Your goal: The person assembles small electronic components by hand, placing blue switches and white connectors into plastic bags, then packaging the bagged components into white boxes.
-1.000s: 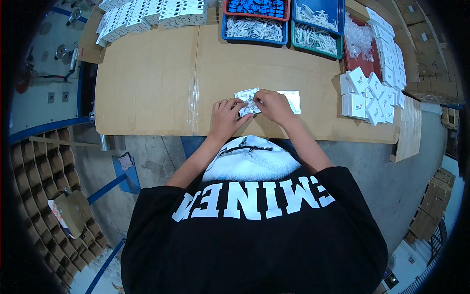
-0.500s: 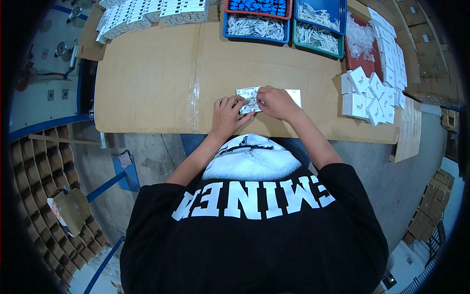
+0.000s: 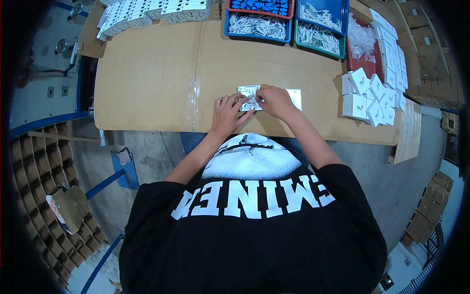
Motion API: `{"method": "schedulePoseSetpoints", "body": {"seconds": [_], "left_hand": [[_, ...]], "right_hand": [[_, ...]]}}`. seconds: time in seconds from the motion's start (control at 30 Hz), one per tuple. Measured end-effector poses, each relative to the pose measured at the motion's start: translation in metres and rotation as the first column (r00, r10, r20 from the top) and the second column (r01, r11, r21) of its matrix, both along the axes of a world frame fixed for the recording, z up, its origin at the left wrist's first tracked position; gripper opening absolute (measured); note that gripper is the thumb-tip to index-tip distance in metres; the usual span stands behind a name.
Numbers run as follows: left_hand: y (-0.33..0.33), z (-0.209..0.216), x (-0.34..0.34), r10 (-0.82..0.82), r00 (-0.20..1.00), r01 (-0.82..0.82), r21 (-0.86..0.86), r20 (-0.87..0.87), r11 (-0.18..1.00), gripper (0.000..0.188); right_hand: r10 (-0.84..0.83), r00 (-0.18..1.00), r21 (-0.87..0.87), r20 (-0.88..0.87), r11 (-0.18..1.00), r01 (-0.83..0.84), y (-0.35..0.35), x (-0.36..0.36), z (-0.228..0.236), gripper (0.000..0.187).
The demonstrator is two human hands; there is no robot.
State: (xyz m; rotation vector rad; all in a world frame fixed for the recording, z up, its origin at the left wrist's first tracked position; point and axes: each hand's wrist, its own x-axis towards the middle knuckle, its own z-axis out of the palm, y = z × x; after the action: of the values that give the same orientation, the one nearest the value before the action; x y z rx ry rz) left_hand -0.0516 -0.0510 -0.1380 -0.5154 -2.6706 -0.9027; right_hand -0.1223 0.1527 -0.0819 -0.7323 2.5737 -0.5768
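An open, flat white box (image 3: 295, 97) lies on the cardboard-covered table in front of me. Its left part (image 3: 248, 91) holds small grey-and-white contents, too small to make out; the right part is plain white. My left hand (image 3: 227, 115) is at the box's left end, fingers bent over it and thumb along the near edge, gripping it. Over the middle of the box, my right hand (image 3: 275, 103) has its fingertips pinched together and pointing down at the contents. Whatever is between those fingertips is hidden.
Blue tray (image 3: 258, 38) and green tray (image 3: 320, 46) at the back hold many small white pieces; a red tray (image 3: 293, 10) holds blue ones. Small white boxes (image 3: 356, 106) are piled at the right. More boxes (image 3: 183, 11) stand in rows at the far left. Clear plastic bags (image 3: 361, 39) fill another tray.
Both hands stay at the box with almost the same pose. The right fingertips have shifted very slightly; the whole view has moved a little.
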Motion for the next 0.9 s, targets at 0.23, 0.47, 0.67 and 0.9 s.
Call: {"method": "schedulePoseSetpoints", "body": {"seconds": [0.23,0.47,0.67,0.9], "left_hand": [[-0.002,0.0,-0.001,-0.018,1.0,0.019,0.015,-0.01,1.0,0.037],[-0.002,0.002,0.0,-0.018,0.999,0.017,0.029,0.037,0.999,0.039],[-0.011,0.013,-0.005,-0.021,0.991,0.008,0.103,0.134,0.995,0.08],[-0.029,0.018,-0.028,-0.053,0.985,0.06,-0.039,0.164,0.997,0.099]], "right_hand": [[-0.073,0.984,0.067,-0.162,0.994,0.085,-0.006,0.011,0.002,0.008],[-0.096,0.995,0.015,-0.036,0.995,0.097,0.0,0.003,0.013,0.012],[-0.129,0.987,-0.192,-0.1,0.975,0.108,0.016,-0.002,0.005,0.014],[-0.263,0.965,-0.17,-0.002,0.951,0.259,0.029,-0.017,0.023,0.014]]}}
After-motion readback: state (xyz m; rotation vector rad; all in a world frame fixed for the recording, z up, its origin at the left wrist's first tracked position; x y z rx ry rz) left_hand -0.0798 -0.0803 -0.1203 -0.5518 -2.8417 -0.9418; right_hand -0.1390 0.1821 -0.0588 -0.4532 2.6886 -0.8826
